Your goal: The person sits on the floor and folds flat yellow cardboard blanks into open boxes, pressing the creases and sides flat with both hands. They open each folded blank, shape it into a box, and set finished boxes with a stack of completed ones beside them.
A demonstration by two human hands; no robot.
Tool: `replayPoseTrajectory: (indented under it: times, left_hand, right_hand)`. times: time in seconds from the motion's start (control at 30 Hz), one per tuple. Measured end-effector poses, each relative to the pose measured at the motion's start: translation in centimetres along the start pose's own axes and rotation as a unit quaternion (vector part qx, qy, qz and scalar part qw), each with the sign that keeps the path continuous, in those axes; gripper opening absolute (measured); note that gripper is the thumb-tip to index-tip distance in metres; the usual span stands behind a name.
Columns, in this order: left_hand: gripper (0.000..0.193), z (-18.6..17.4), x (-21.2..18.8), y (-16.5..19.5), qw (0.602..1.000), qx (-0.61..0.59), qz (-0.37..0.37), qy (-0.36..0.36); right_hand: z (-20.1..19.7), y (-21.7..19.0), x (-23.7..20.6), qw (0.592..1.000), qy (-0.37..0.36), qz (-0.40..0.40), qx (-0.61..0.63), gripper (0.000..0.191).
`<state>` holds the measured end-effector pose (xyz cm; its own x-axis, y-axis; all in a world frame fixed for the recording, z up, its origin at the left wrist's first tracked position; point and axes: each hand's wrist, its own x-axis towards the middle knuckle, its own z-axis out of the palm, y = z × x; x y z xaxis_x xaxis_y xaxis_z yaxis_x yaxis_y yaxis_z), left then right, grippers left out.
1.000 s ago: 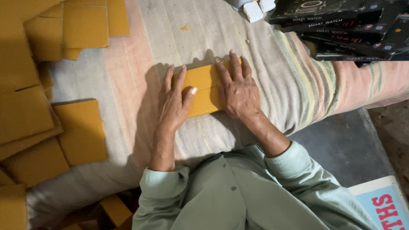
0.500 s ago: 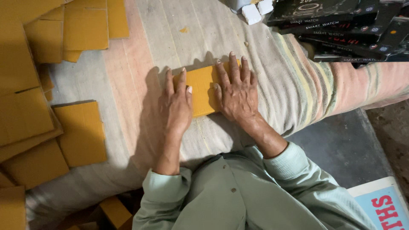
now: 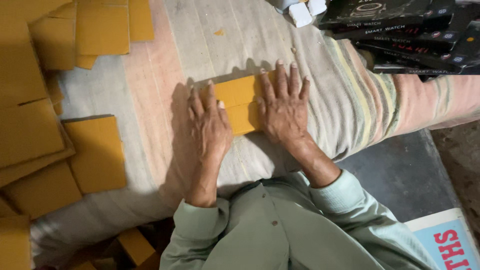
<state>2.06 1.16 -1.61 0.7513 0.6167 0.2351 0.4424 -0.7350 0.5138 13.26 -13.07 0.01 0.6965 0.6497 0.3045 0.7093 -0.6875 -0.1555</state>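
Pressing down with both palms, I have my left hand [image 3: 209, 125] and right hand [image 3: 283, 107] spread flat, fingers wide and pointing to the top of the frame, on a folded yellow cardboard piece [image 3: 241, 102] at the frame's centre. It lies on a striped cloth [image 3: 210, 45] and shows between my hands. My forearms run back to pale green sleeves [image 3: 340, 195] at the bottom. Flat yellow cardboard sheets [image 3: 95, 152] crowd the left edge; black boxes [image 3: 400, 35] are stacked at upper right.
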Motion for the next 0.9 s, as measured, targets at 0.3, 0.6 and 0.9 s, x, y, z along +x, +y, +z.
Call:
replayPoseTrajectory:
  times: [0.3,0.6,0.9]
  left_hand:
    - [0.056,0.1,0.5,0.9,0.993,0.112,0.028,-0.016]
    - [0.054,0.5,1.9,1.2,0.996,0.062,0.045,-0.037]
    - [0.057,0.1,3.3,0.9,0.992,0.116,0.021,-0.047]
  right_hand:
    - [-0.8,0.1,0.5,0.999,0.018,-0.020,-0.023,0.061]
    - [-1.1,-2.1,2.6,0.998,-0.031,-0.046,0.010,0.064]
    - [-1.6,-2.5,3.3,0.997,-0.013,-0.058,-0.046,0.064]
